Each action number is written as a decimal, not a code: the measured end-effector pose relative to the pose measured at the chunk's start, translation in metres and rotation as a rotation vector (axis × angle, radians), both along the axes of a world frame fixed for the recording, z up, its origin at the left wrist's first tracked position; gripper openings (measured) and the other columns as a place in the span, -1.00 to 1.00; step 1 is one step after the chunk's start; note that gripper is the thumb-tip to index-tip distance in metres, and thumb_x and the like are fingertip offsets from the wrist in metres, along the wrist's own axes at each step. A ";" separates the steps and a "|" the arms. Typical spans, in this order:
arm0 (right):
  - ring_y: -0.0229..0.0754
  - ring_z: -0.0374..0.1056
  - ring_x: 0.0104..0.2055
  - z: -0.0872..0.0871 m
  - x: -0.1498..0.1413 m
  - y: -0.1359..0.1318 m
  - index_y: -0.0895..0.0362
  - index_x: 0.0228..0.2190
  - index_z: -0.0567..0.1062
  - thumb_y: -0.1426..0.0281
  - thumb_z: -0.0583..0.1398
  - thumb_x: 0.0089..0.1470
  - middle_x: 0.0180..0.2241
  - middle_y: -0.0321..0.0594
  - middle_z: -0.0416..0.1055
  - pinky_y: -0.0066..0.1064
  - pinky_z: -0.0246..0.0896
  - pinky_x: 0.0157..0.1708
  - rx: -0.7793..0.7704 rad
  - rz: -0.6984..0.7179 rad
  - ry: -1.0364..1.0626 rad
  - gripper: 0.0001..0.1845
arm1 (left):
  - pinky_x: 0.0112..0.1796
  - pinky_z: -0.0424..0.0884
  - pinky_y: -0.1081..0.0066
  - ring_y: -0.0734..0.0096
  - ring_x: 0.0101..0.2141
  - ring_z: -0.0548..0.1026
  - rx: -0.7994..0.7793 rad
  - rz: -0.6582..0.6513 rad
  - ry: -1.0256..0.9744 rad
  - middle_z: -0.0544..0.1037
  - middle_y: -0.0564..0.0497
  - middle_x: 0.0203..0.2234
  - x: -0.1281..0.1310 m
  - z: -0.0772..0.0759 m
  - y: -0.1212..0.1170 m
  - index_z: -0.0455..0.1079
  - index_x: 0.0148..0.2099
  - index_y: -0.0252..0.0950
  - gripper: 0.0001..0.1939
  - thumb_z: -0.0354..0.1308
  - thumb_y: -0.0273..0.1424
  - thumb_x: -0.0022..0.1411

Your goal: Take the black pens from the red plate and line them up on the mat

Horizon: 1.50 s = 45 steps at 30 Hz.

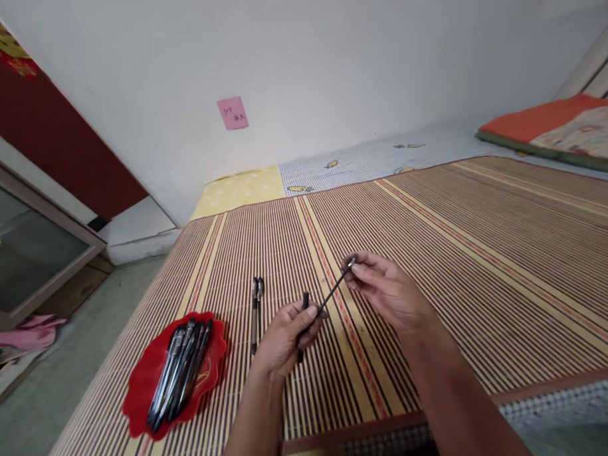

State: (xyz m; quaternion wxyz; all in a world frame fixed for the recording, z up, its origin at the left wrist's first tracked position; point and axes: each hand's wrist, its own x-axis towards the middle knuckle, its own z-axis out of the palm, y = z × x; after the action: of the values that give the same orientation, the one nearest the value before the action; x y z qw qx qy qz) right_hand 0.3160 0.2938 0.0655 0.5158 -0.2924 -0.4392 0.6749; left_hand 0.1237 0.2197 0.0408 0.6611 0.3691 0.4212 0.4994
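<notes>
My left hand (290,330) is closed around a dark pen barrel (306,299), whose ends stick out above and below the fingers. A thin black pen refill (336,287) slants up from my left fingertips to my right hand (386,287). My right thumb and fingers pinch its upper end, where something small and shiny shows. Whether the refill's lower end sits in the barrel is hidden by my left fingers. Left of my left hand, two capped pens (255,313) lie side by side on the striped bamboo mat (432,259).
A red scalloped plate (144,382) at the lower left holds several pens (179,370). An orange folded quilt (547,123) lies at the far right. The white wall behind bears a pink note (233,113). Floor (116,301) shows beyond the mat's left edge.
</notes>
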 end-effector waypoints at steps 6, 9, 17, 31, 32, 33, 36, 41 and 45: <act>-0.29 0.32 -0.41 0.003 0.002 -0.001 0.09 -0.35 0.56 0.27 0.42 -0.09 -0.41 -0.29 0.44 -0.43 0.28 -0.40 0.048 -0.014 -0.050 -0.76 | -0.60 -0.09 0.51 0.68 -0.64 0.08 0.020 0.088 -0.008 0.27 0.18 -0.62 0.006 0.000 0.001 0.39 -0.37 -0.35 -0.61 0.48 -0.22 -0.04; -0.30 0.31 -0.42 0.006 -0.002 -0.002 0.10 -0.38 0.55 0.27 0.42 -0.09 -0.42 -0.30 0.44 -0.44 0.27 -0.40 0.055 -0.014 -0.055 -0.77 | -0.60 -0.06 0.53 0.68 -0.64 0.10 0.036 0.138 -0.024 0.27 0.19 -0.61 0.009 -0.002 0.002 0.39 -0.34 -0.33 -0.62 0.49 -0.26 -0.06; -0.27 0.37 -0.38 0.001 -0.017 -0.003 0.11 -0.33 0.55 0.21 0.40 -0.06 -0.36 -0.22 0.50 -0.42 0.31 -0.40 0.079 -0.091 -0.083 -0.71 | -0.59 -0.02 0.55 0.67 -0.62 0.12 0.053 0.204 -0.011 0.28 0.19 -0.60 0.011 -0.007 0.003 0.39 -0.32 -0.33 -0.66 0.47 -0.30 0.00; -0.28 0.36 -0.46 -0.013 -0.038 -0.007 0.18 -0.36 0.52 0.18 0.37 -0.07 -0.49 -0.28 0.44 -0.47 0.31 -0.49 0.075 -0.152 -0.273 -0.66 | -0.41 0.28 0.47 0.41 -0.41 0.46 0.004 0.251 -0.045 0.60 -0.10 -0.31 0.013 -0.005 0.005 0.55 -0.09 -0.35 -0.66 0.24 -0.22 0.20; -0.27 0.38 -0.45 -0.015 -0.041 -0.008 0.18 -0.37 0.52 0.18 0.36 -0.08 -0.49 -0.27 0.45 -0.46 0.33 -0.48 0.077 -0.121 -0.303 -0.67 | -0.39 0.29 0.46 0.41 -0.40 0.46 0.020 0.242 0.001 0.61 -0.10 -0.28 0.014 -0.006 0.005 0.55 -0.06 -0.34 -0.67 0.21 -0.24 0.21; -0.25 0.39 -0.45 -0.017 -0.045 -0.009 0.19 -0.37 0.52 0.19 0.36 -0.08 -0.49 -0.27 0.45 -0.45 0.34 -0.47 0.083 -0.107 -0.328 -0.67 | -0.35 0.32 0.45 0.40 -0.38 0.47 0.050 0.233 0.063 0.62 -0.10 -0.25 0.015 -0.007 0.006 0.55 -0.05 -0.32 -0.68 0.19 -0.26 0.23; -0.21 0.43 -0.44 -0.023 -0.053 -0.010 0.18 -0.37 0.51 0.20 0.31 -0.07 -0.48 -0.24 0.47 -0.40 0.38 -0.44 0.108 -0.136 -0.383 -0.70 | -0.16 0.37 0.38 0.34 -0.25 0.50 0.195 0.216 0.279 0.62 -0.10 -0.16 0.019 -0.009 0.006 0.55 -0.03 -0.29 -0.70 0.10 -0.29 0.31; -0.17 0.46 -0.41 -0.031 -0.054 -0.010 0.17 -0.34 0.50 0.22 0.26 -0.03 -0.46 -0.21 0.50 -0.37 0.41 -0.40 0.173 -0.176 -0.472 -0.73 | -0.20 0.37 0.39 0.35 -0.30 0.46 0.309 0.228 0.582 0.58 -0.06 -0.27 0.021 -0.010 0.005 0.53 -0.07 -0.29 -0.69 -0.01 -0.33 0.35; -0.15 0.47 -0.39 -0.035 -0.059 -0.011 0.17 -0.36 0.50 0.22 0.24 -0.02 -0.45 -0.19 0.51 -0.34 0.41 -0.35 0.235 -0.189 -0.542 -0.74 | -0.27 0.32 0.42 0.36 -0.33 0.43 0.301 0.183 0.706 0.51 0.01 -0.39 0.010 -0.007 0.005 0.52 -0.18 -0.29 -0.76 0.01 -0.39 0.30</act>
State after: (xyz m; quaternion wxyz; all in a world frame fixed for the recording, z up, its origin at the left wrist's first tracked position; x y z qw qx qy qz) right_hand 0.2567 0.2830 0.0309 0.4707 -0.4394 -0.6068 0.4661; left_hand 0.1338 0.2243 0.0337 0.3668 0.5719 0.5759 0.4547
